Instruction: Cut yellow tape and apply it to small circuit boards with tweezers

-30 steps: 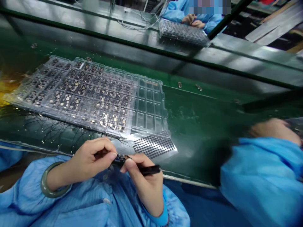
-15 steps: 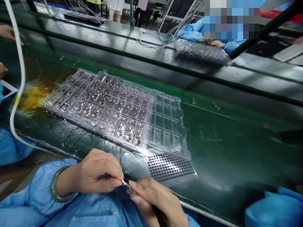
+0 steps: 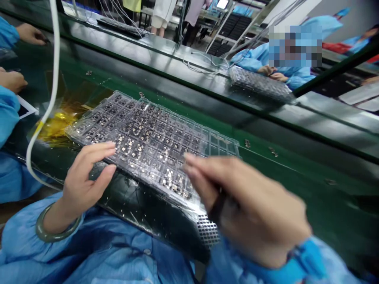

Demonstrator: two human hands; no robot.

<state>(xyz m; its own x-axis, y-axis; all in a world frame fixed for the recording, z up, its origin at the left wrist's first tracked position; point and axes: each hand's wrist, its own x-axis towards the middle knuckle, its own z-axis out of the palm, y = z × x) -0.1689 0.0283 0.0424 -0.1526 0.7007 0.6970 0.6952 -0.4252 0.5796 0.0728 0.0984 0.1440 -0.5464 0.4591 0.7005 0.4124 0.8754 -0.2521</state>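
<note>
My left hand (image 3: 87,179) is open, thumb and fingers spread, at the front edge of a clear plastic tray (image 3: 220,142). Rows of small electronic boards (image 3: 137,149) lie in the tray's compartments. Over the tray's right part, my right hand (image 3: 251,193) is closed in a pinch, thumb against forefinger. Motion blurs it, and what its fingertips hold cannot be made out. Something dark shows under the palm, its kind unclear. Below the tray, partly hidden by my right hand, lies a sheet of small dark squares (image 3: 208,228).
Yellow film (image 3: 57,125) lies left of the tray, beside a white hose (image 3: 55,67). Loose small parts (image 3: 272,152) are on the green bench. Another person's hands (image 3: 12,81) are at the left edge. Across the bench a co-worker handles another clear tray (image 3: 260,83).
My hands have separated from the small metallic part they both pinched. The left moved left and opened; the right moved up and forward over the tray. The view has shifted.
</note>
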